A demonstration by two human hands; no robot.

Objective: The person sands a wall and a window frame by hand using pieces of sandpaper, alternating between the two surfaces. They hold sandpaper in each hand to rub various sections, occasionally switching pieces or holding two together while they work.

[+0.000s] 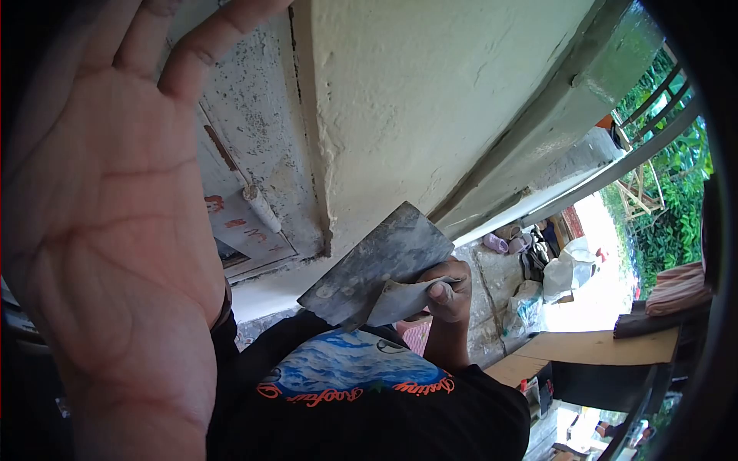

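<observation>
My left hand [131, 230] is raised very close to the camera, palm towards me, and fills the left side of the view. Its fingers are apart, run off the top edge and hold nothing. Lower down, in front of my chest, my right hand [448, 292] grips a flat, stained grey rectangular plate [377, 257] by one end. Pressed against it under the thumb is a smaller, paler grey sheet [403, 301] with a curled edge. The plate is tilted, one corner overlapping the foot of the cream wall [415, 100].
A weathered white door [254, 115] with a bolt [261, 207] stands beside the wall. Shoes [507, 240] and plastic bags [569, 269] lie on the floor to the right. Nearer are a brown board [600, 349] and a folded striped cloth [679, 289]. Greenery [676, 223] shows outside.
</observation>
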